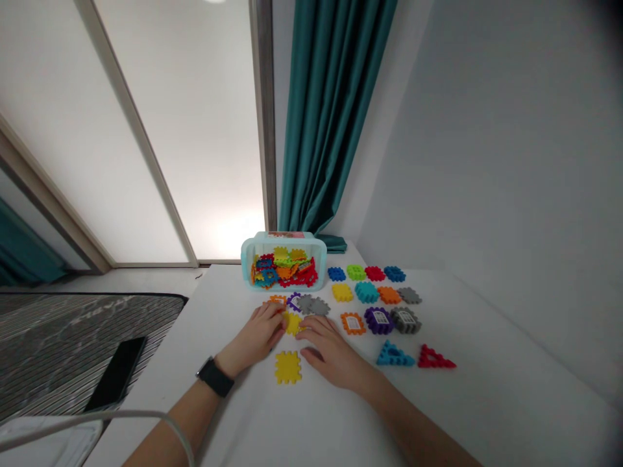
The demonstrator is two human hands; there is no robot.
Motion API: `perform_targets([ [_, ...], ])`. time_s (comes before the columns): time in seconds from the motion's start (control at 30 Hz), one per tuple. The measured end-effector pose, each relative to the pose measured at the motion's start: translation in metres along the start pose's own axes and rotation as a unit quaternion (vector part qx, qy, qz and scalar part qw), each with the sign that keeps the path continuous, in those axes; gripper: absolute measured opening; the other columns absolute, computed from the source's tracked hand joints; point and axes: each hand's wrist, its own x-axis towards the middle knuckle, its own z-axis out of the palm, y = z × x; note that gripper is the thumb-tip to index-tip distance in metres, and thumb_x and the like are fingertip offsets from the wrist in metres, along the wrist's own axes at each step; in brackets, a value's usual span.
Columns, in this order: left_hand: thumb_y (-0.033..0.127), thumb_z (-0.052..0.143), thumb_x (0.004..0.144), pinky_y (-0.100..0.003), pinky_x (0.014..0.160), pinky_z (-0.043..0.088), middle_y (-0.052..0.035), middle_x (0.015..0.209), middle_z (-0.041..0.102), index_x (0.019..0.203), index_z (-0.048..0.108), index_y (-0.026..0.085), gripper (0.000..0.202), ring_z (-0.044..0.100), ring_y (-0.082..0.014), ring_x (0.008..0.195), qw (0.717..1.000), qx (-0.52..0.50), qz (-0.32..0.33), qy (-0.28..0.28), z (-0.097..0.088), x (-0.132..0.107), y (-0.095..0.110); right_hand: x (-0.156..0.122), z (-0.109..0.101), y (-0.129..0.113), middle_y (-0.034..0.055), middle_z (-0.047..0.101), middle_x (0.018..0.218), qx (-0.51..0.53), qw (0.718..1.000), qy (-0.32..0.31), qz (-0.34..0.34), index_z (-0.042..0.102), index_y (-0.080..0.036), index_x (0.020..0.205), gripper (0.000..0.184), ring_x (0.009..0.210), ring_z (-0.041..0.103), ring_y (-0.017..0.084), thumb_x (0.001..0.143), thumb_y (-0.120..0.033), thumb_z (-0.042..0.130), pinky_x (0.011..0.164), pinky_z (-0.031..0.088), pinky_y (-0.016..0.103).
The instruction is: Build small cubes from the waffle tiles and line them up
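My left hand [259, 332] and my right hand [327, 352] lie on the white table [233, 324], their fingertips meeting at a small yellow foam piece [293, 323]. Whether they grip it is hidden. A larger yellow notched square [288, 367] lies just below them, apart from both hands. Above my left fingers are an orange piece [278, 299] and a purple piece [294, 301], with grey gear-shaped pieces [311, 305] to their right. Further right, several coloured pieces [366, 292] stand in loose rows, with a blue triangle [394, 355] and a red triangle [435, 357] nearest me.
A pale blue plastic bin [283, 261] full of mixed pieces stands at the table's far end. A black phone [115, 374] lies on a striped mat left of the table edge. A white cable [97, 418] crosses the lower left. A wall runs along the right.
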Motion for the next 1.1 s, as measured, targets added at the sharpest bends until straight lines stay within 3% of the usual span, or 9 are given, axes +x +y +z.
perform_targets([
  [0.23,0.016,0.052,0.093,-0.046,0.109,0.044,-0.0109,0.135,0.06,0.095,0.061,0.021,0.01,0.05,-0.025,0.131,1.0,0.006,0.008,-0.004,-0.002,-0.001,0.001,0.001,0.002,-0.009,0.007,0.064,0.117,0.028,1.0,-0.001,-0.015,0.064,-0.023,0.109,0.023,0.117,0.054,0.026,0.087,-0.015,0.065,0.103,0.044,0.046],
  [0.37,0.015,0.057,0.089,-0.044,0.107,0.044,-0.0097,0.122,0.064,0.093,0.059,0.021,0.007,0.055,-0.0248,0.123,1.0,-0.01,0.006,-0.001,-0.002,0.0,0.002,0.001,0.002,-0.007,0.0069,0.064,0.115,0.025,1.0,-0.001,-0.014,0.064,-0.023,0.11,0.025,0.117,0.054,0.026,0.087,-0.013,0.064,0.103,0.044,0.045],
  [0.5,0.018,0.07,0.078,-0.045,0.105,0.045,-0.0092,0.114,0.065,0.096,0.056,0.021,0.023,0.057,-0.0272,0.117,1.0,-0.016,-0.006,0.007,-0.005,0.002,0.005,0.001,0.001,-0.004,0.0074,0.063,0.117,0.025,1.0,0.013,-0.012,0.063,-0.023,0.111,0.026,0.117,0.055,0.026,0.087,-0.011,0.061,0.103,0.045,0.045],
  [0.63,0.02,0.072,0.078,-0.047,0.105,0.046,-0.0098,0.119,0.064,0.104,0.055,0.021,0.032,0.057,-0.0275,0.116,0.998,-0.02,0.001,0.059,-0.012,0.003,0.008,0.002,0.001,0.001,0.0097,0.062,0.12,0.019,0.998,0.063,-0.001,0.06,-0.023,0.115,0.029,0.117,0.056,0.027,0.089,-0.012,0.057,0.103,0.047,0.048],
  [0.8,0.021,0.067,0.084,-0.052,0.109,0.044,-0.0104,0.116,0.065,0.107,0.057,0.022,0.025,0.059,-0.0255,0.115,0.986,0.042,0.075,0.146,-0.022,0.004,0.016,0.002,0.003,0.007,0.0127,0.055,0.131,0.003,0.987,0.163,0.007,0.054,-0.025,0.128,0.039,0.125,0.054,0.028,0.091,-0.013,0.052,0.106,0.049,0.05],
  [0.97,0.016,0.068,0.084,-0.058,0.112,0.041,-0.0107,0.115,0.066,0.098,0.059,0.021,0.017,0.06,-0.0264,0.119,0.951,0.113,0.173,0.229,-0.023,0.005,0.026,0.003,0.004,0.008,0.0129,0.052,0.139,-0.034,0.971,0.234,-0.042,0.049,-0.026,0.137,0.048,0.131,0.052,0.027,0.092,-0.01,0.049,0.109,0.049,0.051],
  [1.1,0.012,0.07,0.082,-0.058,0.111,0.043,-0.0113,0.118,0.066,0.095,0.059,0.02,0.019,0.06,-0.0263,0.122,0.94,0.116,0.195,0.255,-0.023,0.006,0.031,0.003,0.003,0.006,0.0113,0.056,0.138,-0.061,0.964,0.248,-0.078,0.052,-0.027,0.134,0.047,0.13,0.054,0.026,0.091,-0.008,0.05,0.107,0.052,0.05],
])
